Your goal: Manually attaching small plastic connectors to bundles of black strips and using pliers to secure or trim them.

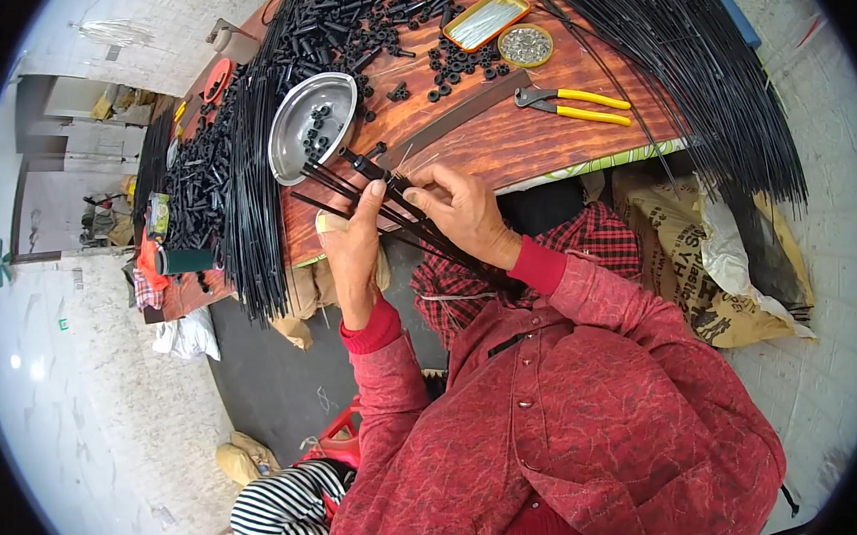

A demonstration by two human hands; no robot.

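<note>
Red-brown wood shows on the table (564, 140), which fills the top middle of the frame. Both hands are up at its near edge, in the middle of the frame. The left hand (354, 251) stands up from a bent wrist, thumb pointing up, and it is closed around some thin black sticks (440, 240). The right hand (468, 214) comes in from the right with its fingers curled, and its thumb and fingers pinch a short black tube (368, 167) at the top of the sticks. Just past the hands, a shiny metal bowl (339, 87) leans over and has small black rings in it. At the top, a yellow tray (456, 41) holds thin, pale sticks. A round dish (499, 45) right beside it is full of tiny silver bits. At the upper left, a red dish (227, 67) has some dark bits in it. Pliers (592, 99) with yellow handles lie on the wood, right of the middle.
</note>
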